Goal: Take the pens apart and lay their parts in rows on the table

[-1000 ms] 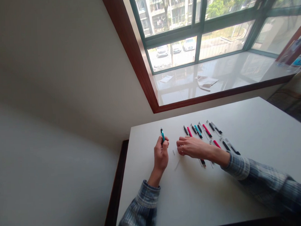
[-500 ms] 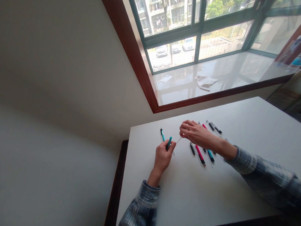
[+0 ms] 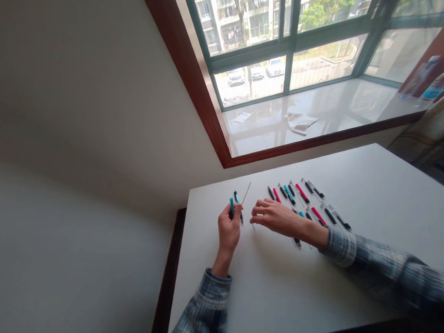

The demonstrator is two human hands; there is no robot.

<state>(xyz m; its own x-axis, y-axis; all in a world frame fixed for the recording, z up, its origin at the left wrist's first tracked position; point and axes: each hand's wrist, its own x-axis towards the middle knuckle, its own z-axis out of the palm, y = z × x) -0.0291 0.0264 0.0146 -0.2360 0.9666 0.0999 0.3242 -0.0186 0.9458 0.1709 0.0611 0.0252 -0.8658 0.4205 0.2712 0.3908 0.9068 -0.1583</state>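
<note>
My left hand (image 3: pixel 229 230) is closed, with a teal pen barrel (image 3: pixel 231 205) upright in its fingers. From its thumb and fingertip a thin pen refill (image 3: pixel 246 192) slants up to the right. Just beyond that hand lies a teal-and-black pen (image 3: pixel 236 197) on the table. My right hand (image 3: pixel 272 214) reaches in from the right, palm down and fingers curled. Its fingertips are at a small thin greyish piece (image 3: pixel 253 227) on the tabletop; how firmly they grip it is hidden.
Pen parts in rows cover the white table (image 3: pixel 284 285) on the right: black barrels, a pink barrel (image 3: pixel 302 193), a teal barrel (image 3: pixel 289 194) and thin refills. My right forearm passes over some of them. Behind the table is a window sill (image 3: pixel 257 136) with a crumpled white cloth (image 3: pixel 300 122).
My right hand has let go of the refill's end and moved down and left to the small piece on the table. The refill in my left hand now points more upward.
</note>
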